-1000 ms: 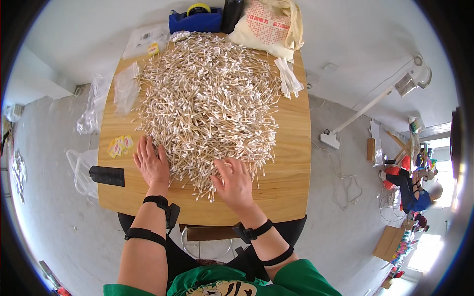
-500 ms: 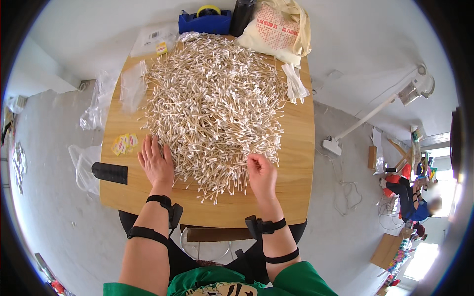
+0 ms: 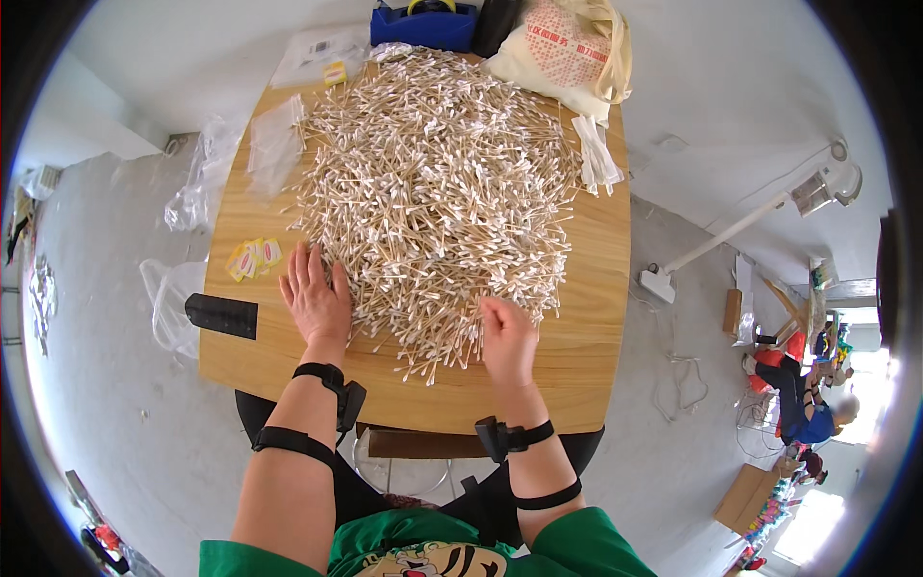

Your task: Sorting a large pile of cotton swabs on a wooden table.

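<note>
A broad heap of cotton swabs (image 3: 433,183), white-tipped with pale sticks, covers much of the wooden table (image 3: 585,356). My left hand (image 3: 321,300) lies palm down at the heap's near left edge, its fingers stretched out and its inner side touching the swabs. At the near right edge of the heap is my right hand (image 3: 510,342), its fingers curled and thumb and forefinger pressed together. Whatever it may hold is too small to make out. Several small yellow-and-white cards (image 3: 254,259) lie beyond my left fingertips.
A black strip (image 3: 222,315) juts over the table's left edge, near plastic bags (image 3: 171,306). At the back stand a blue tape dispenser (image 3: 423,27), a dark cylinder (image 3: 496,27) and a cream cloth bag (image 3: 548,58). White paper strips (image 3: 596,156) lie right. Another person (image 3: 815,421) sits far right.
The view has shifted, so the table sits higher and further right in it. Against the heap, my right hand has drawn slightly toward me and left. My left hand stays at the heap's edge.
</note>
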Demonstrator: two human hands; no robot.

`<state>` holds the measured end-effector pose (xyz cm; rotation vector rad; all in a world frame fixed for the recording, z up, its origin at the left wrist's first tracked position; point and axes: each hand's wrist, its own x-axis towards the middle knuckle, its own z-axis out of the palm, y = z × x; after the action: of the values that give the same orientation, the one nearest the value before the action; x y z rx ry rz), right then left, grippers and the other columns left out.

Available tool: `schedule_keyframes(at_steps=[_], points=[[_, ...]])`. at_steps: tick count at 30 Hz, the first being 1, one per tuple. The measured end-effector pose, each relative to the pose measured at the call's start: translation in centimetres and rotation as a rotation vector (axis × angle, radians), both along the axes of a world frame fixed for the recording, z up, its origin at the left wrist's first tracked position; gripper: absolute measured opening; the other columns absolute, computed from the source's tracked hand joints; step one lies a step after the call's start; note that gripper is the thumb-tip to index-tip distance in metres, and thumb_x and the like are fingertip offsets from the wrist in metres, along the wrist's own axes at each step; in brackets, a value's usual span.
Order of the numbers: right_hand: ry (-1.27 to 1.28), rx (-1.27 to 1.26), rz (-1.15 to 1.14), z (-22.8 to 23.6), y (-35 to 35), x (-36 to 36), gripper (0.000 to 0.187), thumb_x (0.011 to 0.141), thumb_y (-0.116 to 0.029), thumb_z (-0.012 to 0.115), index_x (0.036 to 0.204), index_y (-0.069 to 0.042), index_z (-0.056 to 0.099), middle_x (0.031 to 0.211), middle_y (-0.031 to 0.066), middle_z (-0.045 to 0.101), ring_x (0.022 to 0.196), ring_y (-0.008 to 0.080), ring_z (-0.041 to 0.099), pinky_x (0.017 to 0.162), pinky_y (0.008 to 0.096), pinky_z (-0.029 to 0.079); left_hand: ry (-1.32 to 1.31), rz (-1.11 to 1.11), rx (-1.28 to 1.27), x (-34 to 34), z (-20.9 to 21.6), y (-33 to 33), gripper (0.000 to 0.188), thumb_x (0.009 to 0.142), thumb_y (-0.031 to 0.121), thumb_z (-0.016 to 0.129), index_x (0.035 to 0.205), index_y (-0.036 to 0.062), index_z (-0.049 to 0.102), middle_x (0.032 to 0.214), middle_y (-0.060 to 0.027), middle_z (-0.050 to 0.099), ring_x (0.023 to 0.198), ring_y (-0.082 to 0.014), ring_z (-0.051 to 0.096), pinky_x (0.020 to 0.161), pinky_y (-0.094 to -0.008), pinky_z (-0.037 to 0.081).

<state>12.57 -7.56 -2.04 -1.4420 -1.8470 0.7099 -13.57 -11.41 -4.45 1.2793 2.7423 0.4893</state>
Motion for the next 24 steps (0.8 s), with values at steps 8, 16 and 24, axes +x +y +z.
schedule_keyframes(at_steps=[8,16,24], points=[[-0.206,0.12,-0.038,2.5,1.6,2.0,0.012,0.084,-0.011,0.07,0.095,-0.006,0.067,0.089,0.0088,0.065,0.079,0.0271,0.061,0.071,0.0376,0.05,0.006,0.007,0.008,-0.1,0.1,-0.2,0.05,0.099,0.041,0.044,0.14,0.0119,0.044,0.152,-0.0074,0.035,0.144,-0.0237,0.026,0.119,-0.0468,0.015],[-0.214,0.153,0.184,2.1,-0.7,-1.7,0.012,0.08,-0.008,0.071,0.09,-0.007,0.065,0.089,0.007,0.062,0.083,0.0302,0.059,0.073,0.0392,0.049,-0.007,0.015,0.007,0.0,0.0,-0.1,0.05,0.099,0.041,0.044,0.14,0.0126,0.045,0.152,-0.0063,0.036,0.144,-0.0232,0.026,0.119,-0.0471,0.015],[0.505,-0.54,-0.106,2.6,-0.3,0.8,0.011,0.1,-0.014,0.054,0.098,-0.003,0.057,0.075,0.0018,0.059,0.058,0.0061,0.051,0.051,0.0223,0.042,0.016,0.005,0.024,0.0,-0.1,0.1,0.049,0.099,0.041,0.043,0.139,0.0126,0.046,0.152,-0.006,0.037,0.143,-0.0232,0.027,0.119,-0.0457,0.016]])
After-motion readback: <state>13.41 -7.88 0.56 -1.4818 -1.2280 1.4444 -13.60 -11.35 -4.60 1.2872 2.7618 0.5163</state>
